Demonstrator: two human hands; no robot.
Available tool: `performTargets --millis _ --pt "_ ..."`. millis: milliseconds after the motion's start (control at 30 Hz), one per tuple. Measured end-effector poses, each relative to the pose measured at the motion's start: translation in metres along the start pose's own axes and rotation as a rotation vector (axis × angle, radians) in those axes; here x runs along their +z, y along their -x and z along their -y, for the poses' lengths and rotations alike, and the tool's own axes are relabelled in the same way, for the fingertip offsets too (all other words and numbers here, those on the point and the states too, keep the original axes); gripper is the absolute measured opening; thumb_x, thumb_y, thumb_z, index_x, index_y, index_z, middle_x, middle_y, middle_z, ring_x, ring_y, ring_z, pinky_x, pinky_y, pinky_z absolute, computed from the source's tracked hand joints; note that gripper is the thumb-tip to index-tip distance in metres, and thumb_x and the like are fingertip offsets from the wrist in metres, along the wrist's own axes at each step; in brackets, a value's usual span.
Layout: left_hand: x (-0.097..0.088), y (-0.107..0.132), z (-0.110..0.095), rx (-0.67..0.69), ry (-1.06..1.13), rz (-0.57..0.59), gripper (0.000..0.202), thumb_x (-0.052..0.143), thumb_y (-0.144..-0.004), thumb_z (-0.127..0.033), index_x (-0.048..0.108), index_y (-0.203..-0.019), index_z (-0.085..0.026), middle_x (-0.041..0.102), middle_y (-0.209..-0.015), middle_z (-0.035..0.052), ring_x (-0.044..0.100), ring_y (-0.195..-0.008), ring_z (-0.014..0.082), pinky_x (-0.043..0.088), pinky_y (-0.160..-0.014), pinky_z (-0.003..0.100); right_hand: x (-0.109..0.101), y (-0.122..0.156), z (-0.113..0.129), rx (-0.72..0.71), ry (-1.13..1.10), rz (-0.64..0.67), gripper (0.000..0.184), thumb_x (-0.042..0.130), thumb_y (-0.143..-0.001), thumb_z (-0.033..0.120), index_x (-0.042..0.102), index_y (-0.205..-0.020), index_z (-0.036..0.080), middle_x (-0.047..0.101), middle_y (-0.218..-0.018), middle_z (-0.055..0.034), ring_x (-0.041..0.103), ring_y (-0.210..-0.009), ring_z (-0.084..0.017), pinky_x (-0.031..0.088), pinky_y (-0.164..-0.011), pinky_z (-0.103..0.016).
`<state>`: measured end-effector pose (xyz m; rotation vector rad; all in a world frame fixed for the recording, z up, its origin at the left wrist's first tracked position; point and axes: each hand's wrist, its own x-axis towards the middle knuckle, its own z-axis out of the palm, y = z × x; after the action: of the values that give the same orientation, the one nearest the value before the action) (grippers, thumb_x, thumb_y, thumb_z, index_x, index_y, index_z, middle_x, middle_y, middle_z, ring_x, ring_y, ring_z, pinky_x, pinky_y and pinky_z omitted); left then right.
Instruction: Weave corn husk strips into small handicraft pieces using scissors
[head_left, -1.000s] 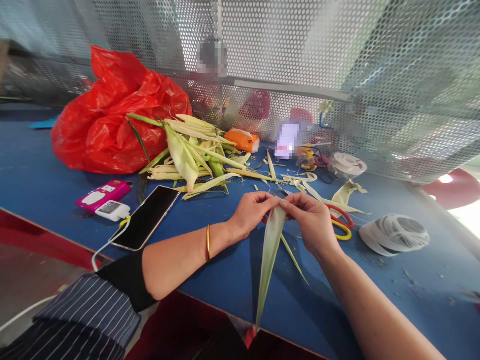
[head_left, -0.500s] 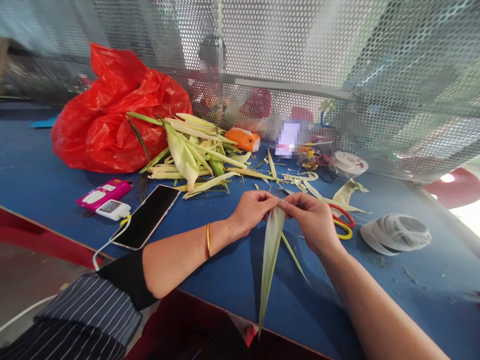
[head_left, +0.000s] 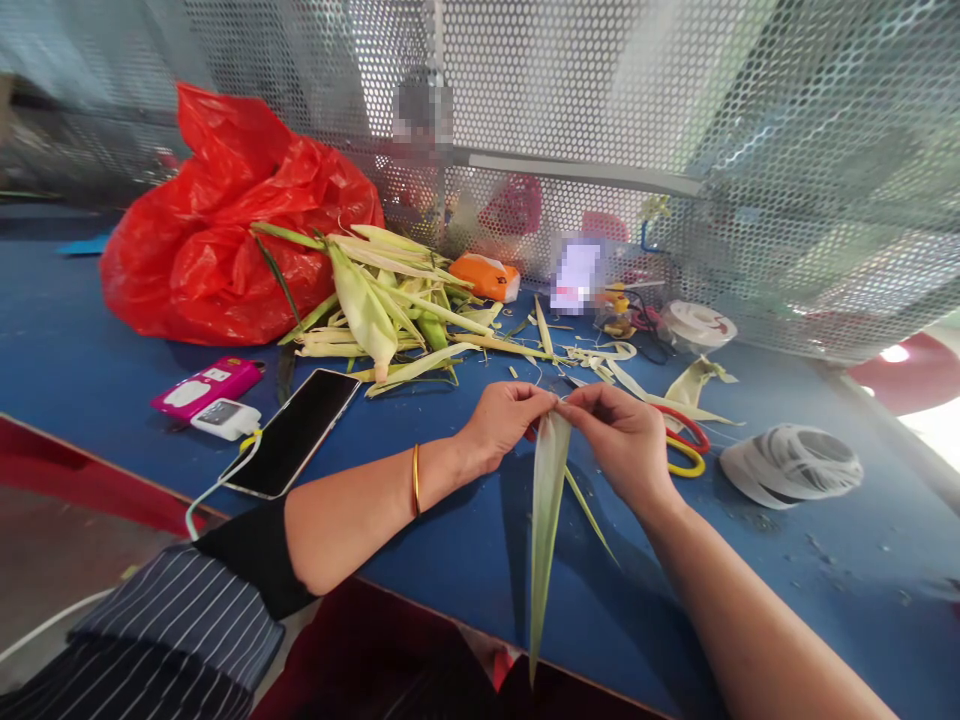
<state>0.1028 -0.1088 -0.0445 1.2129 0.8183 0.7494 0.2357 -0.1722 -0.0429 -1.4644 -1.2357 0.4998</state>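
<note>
A pale green corn husk (head_left: 549, 500) hangs point down over the table's front edge, its gathered top pinched between both hands. My left hand (head_left: 501, 420), closed, grips that top from the left with thumb and fingertips. From the right, my right hand (head_left: 619, 435) is closed on the same top, and the fingertips of the two hands nearly meet. Just right of my right hand lie scissors (head_left: 684, 455) with red and yellow handles, their blades partly hidden behind it. A thin green strip (head_left: 590, 515) lies on the table below my right hand.
On the blue table (head_left: 465, 560) a heap of corn husks (head_left: 405, 310) lies before a red plastic bag (head_left: 225, 240). A phone (head_left: 296, 432), a pink pack (head_left: 206, 388) and a white cabled device (head_left: 225, 418) lie left. A wrapped spool (head_left: 791, 465) sits right; perforated metal (head_left: 570, 90) stands behind.
The hanging tip of the husk has swung slightly to the right. Both hands keep their pinch in nearly the same place.
</note>
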Motion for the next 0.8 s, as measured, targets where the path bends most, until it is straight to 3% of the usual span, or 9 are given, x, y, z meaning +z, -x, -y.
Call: performTargets --millis 267,800 --pt "-0.0004 0.0038 -0.0025 -0.011 0.051 0.082 0.021 0.068 -0.077 -0.036 0.065 -0.073 -0.015 0.063 -0.069 0.0011 0.054 -0.061 0.0104 0.041 -0.056 0.023 0.0030 -0.0019 -0.0019 0.146 -0.214 -0.046 0.020 0.074 -0.071 0.036 0.066 -0.070 0.018 0.063 -0.062 0.0014 0.054 -0.056 -0.012 0.046 -0.058 -0.029" --pt "-0.0026 0.0010 -0.0048 0.074 -0.084 0.030 0.014 0.064 -0.076 -0.026 0.066 -0.069 -0.014 0.062 -0.066 0.0011 0.052 -0.058 0.0092 0.040 -0.052 0.021 -0.0012 -0.0031 -0.0036 0.130 -0.108 0.047 0.019 0.075 -0.070 0.034 0.066 -0.074 0.019 0.065 -0.064 0.0012 0.054 -0.058 -0.012 0.043 -0.057 -0.027"
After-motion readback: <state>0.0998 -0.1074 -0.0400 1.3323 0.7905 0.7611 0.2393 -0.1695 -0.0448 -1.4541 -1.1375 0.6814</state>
